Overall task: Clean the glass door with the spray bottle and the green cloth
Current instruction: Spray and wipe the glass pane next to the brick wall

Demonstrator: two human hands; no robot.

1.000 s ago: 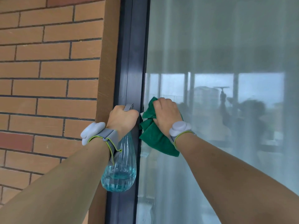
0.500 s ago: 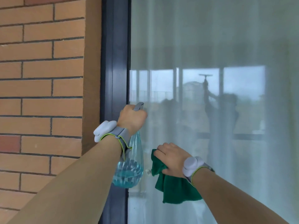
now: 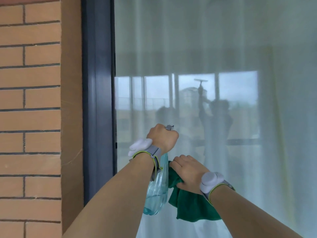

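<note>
Left hand (image 3: 163, 137) gripping spray bottle (image 3: 157, 191), aiming at glass door (image 3: 205, 48); right hand (image 3: 187, 172) clutching green cloth (image 3: 192, 206) (bunched). Spraying step; next needing trigger squeeze, then wiping.

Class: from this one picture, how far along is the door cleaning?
Done: cannot tell; the glass door shows no clear streaks or droplets. In hand: left hand grips the clear plastic spray bottle, right hand holds the green cloth at the pane. Left: probably most of the glass.

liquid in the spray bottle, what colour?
Pale blue, pooled low in the clear spray bottle gripped by the left hand; head view.
</note>
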